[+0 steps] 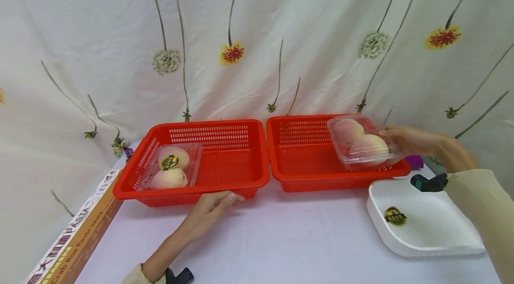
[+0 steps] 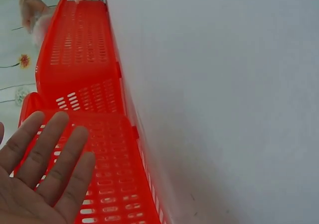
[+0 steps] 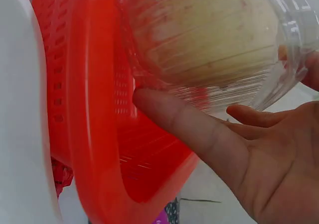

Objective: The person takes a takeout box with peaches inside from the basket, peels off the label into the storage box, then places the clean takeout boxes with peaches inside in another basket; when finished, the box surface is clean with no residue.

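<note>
My right hand [image 1: 409,139] grips the right end of a clear plastic box [image 1: 359,143] with two pale pink-yellow peaches inside. The box is tilted over the right end of the right red basket [image 1: 305,156]. In the right wrist view, the forefinger [image 3: 189,127] stretches under the box, with other fingertips at its side. At the front rim of the left red basket [image 1: 225,165] is my left hand [image 1: 209,212], holding nothing; the left wrist view shows its fingers [image 2: 55,164] extended. A second clear box [image 1: 195,159] with two peaches lies in that basket's left end.
A white tray [image 1: 437,230] with a black-and-yellow sticker [image 1: 395,216] stands at the front right, under my right forearm. Along the table's left edge lies a long pasta carton [image 1: 82,226]. Flower-print cloth [image 1: 257,43] hangs close behind both baskets.
</note>
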Available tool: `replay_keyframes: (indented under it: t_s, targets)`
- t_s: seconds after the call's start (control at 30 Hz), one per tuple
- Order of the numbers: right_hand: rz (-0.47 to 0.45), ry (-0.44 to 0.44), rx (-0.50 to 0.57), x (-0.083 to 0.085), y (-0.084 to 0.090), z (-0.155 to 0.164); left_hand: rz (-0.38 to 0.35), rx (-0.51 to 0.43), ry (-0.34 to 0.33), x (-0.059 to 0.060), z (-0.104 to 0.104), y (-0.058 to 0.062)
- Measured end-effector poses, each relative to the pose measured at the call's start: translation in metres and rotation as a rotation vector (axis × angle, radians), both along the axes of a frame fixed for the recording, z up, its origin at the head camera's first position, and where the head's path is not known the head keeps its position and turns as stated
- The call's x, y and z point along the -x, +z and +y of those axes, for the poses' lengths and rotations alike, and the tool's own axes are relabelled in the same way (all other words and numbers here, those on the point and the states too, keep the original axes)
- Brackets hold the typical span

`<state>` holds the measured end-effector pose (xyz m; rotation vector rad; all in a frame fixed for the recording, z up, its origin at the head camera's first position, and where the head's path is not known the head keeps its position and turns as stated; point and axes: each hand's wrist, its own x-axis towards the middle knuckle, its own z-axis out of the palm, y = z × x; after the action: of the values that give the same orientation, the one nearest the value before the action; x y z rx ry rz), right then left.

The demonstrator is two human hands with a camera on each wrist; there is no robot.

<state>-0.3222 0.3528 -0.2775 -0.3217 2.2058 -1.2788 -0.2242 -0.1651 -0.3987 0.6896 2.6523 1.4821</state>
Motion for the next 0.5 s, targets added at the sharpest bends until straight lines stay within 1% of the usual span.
replay_keyframes:
  t_s: [0.1,0.17,0.23,0.3,0.37,0.43,0.5]
  targets:
    - [-0.042,-0.032,-0.026,0.008,-0.002,-0.004,-0.034,-0.057,-0.062,0.002,0.008,-0.001]
    - [-0.071,-0.054,-0.039,0.013,-0.005,-0.008,-0.064,-0.109,-0.132,0.005,0.017,-0.003]
    - [-0.089,-0.071,-0.049,0.018,-0.008,-0.013,-0.111,-0.164,-0.192,0.007,0.031,-0.005]
    - [-0.104,-0.091,-0.045,0.022,-0.011,-0.017,-0.183,-0.224,-0.227,0.010,0.046,-0.007]
    - [-0.110,-0.116,-0.046,0.025,-0.015,-0.020,-0.264,-0.295,-0.245,0.012,0.063,-0.009]
    - [-0.107,-0.141,-0.051,0.027,-0.018,-0.021,-0.353,-0.377,-0.249,0.014,0.078,-0.011]
    - [-0.108,-0.163,-0.058,0.029,-0.020,-0.022,-0.424,-0.461,-0.250,0.016,0.091,-0.012]
